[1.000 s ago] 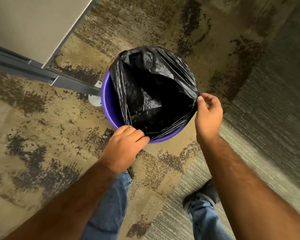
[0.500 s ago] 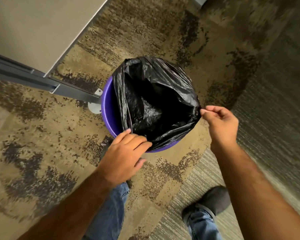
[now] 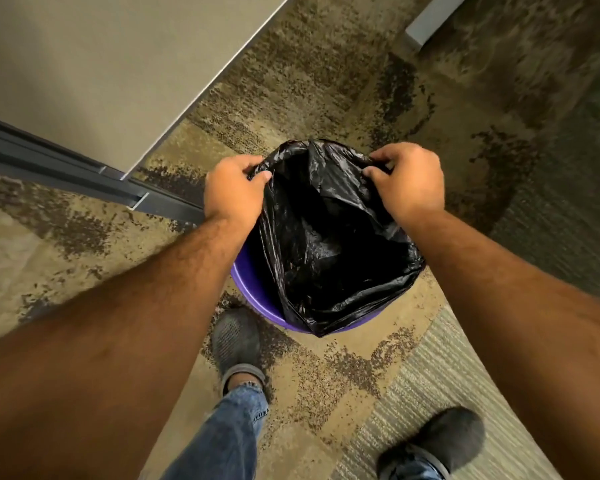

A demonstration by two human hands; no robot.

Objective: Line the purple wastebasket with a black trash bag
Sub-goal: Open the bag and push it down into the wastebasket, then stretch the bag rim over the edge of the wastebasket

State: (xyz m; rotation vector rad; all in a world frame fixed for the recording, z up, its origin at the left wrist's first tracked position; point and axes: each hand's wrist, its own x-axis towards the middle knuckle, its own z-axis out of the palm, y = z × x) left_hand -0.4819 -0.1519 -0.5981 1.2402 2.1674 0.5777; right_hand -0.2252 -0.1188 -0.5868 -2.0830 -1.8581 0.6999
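Note:
The purple wastebasket (image 3: 257, 299) stands on the carpet right in front of my feet; only its near-left rim shows. A black trash bag (image 3: 329, 244) sits inside it with its mouth spread open. The bag's near and right edge hangs over the rim. My left hand (image 3: 232, 192) pinches the bag's far-left edge. My right hand (image 3: 409, 178) grips the far-right edge. Both hands hold the far edge of the bag a little above the basket's back rim, which is hidden.
A beige panel (image 3: 101, 64) with a dark metal base rail (image 3: 84, 178) runs along the left, close to the basket. Patterned carpet (image 3: 326, 81) lies all around. My two shoes (image 3: 236, 341) (image 3: 437, 441) stand just behind the basket. A grey object (image 3: 433, 19) sits at the far top.
Both hands left the bag's near edge and went across to its far edge, where they now grip it. The view has shifted forward over the basket.

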